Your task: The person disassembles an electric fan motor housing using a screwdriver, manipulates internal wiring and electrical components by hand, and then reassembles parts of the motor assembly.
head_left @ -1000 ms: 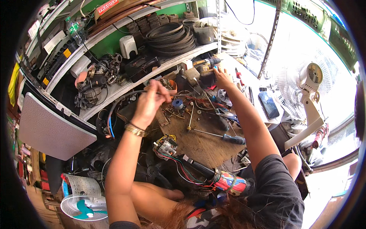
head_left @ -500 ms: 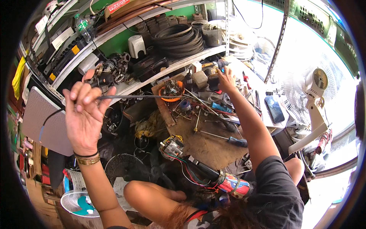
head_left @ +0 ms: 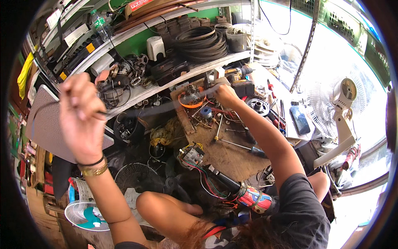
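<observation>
Your left hand (head_left: 81,114) pinches the dark cord (head_left: 145,111), which stretches, blurred, above the tabletop (head_left: 228,159) toward your right hand (head_left: 226,94); whether that one grips it, I cannot tell. Draw it gently, clear of the orange bowl (head_left: 191,106)

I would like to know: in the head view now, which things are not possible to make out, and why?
All in the head view:
- Left hand: motion blur hides its exact grip on the cable.
- Cable: blur hides its surface between the hands.
- Right hand: its own back hides its fingertips.
- Left sleeve: cut by the lower edge.
- Bowl: contents too small to identify.
</observation>
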`<state>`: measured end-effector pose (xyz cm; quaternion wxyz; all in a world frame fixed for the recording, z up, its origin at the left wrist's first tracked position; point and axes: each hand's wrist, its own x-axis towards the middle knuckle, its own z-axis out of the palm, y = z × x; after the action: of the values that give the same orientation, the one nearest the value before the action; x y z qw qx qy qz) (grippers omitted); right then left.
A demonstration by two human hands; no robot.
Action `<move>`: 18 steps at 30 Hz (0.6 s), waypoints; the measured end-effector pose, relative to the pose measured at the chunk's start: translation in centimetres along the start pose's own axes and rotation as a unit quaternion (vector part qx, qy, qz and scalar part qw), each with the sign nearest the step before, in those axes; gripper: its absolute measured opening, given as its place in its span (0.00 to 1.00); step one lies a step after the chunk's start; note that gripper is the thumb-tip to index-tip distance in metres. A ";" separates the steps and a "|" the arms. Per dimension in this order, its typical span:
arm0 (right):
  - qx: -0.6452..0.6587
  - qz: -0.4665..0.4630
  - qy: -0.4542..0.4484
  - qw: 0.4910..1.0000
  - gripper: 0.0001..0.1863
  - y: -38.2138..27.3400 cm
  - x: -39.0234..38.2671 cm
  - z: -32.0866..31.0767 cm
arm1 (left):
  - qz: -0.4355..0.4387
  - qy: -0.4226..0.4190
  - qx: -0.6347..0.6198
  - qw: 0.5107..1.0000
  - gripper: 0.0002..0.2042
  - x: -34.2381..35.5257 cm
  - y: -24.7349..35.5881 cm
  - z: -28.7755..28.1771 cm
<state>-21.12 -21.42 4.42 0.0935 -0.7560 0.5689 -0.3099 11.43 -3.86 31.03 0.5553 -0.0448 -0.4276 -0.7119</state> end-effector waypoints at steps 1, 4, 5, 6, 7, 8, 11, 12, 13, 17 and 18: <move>0.025 -0.022 0.056 0.998 0.18 2.1 0.0 -0.6 | -0.021 0.050 -0.004 0.998 0.10 0.5 -1.1 -1.3; 0.116 -0.078 0.126 0.982 0.15 -3.8 -2.0 -1.2 | -0.121 0.152 0.110 0.975 0.10 -0.1 -4.3 -8.8; 0.075 -0.063 0.099 0.990 0.13 -4.2 -2.9 -1.5 | -0.175 0.239 0.094 0.950 0.09 -0.1 -6.7 -10.5; 0.088 -0.084 0.107 0.987 0.11 -4.9 -4.0 -1.5 | -0.234 0.292 0.128 0.918 0.11 -0.1 -9.2 -12.9; 0.100 -0.101 0.114 0.983 0.10 -5.4 -5.3 -1.2 | -0.296 0.273 0.138 0.905 0.14 0.0 -11.9 -15.3; 0.103 -0.124 0.108 0.981 0.08 -6.4 -6.5 -1.0 | -0.342 0.267 0.133 0.891 0.17 -0.6 -13.5 -17.9; 0.045 -0.204 0.110 0.972 0.08 -7.4 -9.6 -0.7 | -0.446 0.238 0.111 0.856 0.18 0.4 -19.7 -21.3; 0.046 -0.241 0.110 0.963 0.10 -8.8 -10.1 -1.0 | -0.460 0.186 0.074 0.865 0.18 0.7 -20.7 -23.6; 0.048 -0.275 0.111 0.954 0.13 -9.9 -10.5 -1.3 | -0.476 0.132 0.036 0.869 0.18 1.1 -21.4 -25.2; 0.053 -0.316 0.023 0.947 0.22 -7.6 -11.5 -2.3 | -0.436 0.287 0.077 0.849 0.14 4.9 -25.5 -21.6; 0.059 -0.312 0.021 0.948 0.24 -6.8 -11.5 -2.7 | -0.446 0.265 0.082 0.851 0.13 5.5 -24.8 -21.1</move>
<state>-19.08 -8.04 5.74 0.0244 -0.8821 0.2874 -0.3723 -2.53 -21.45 6.82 0.2720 0.3869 -0.2954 -0.8301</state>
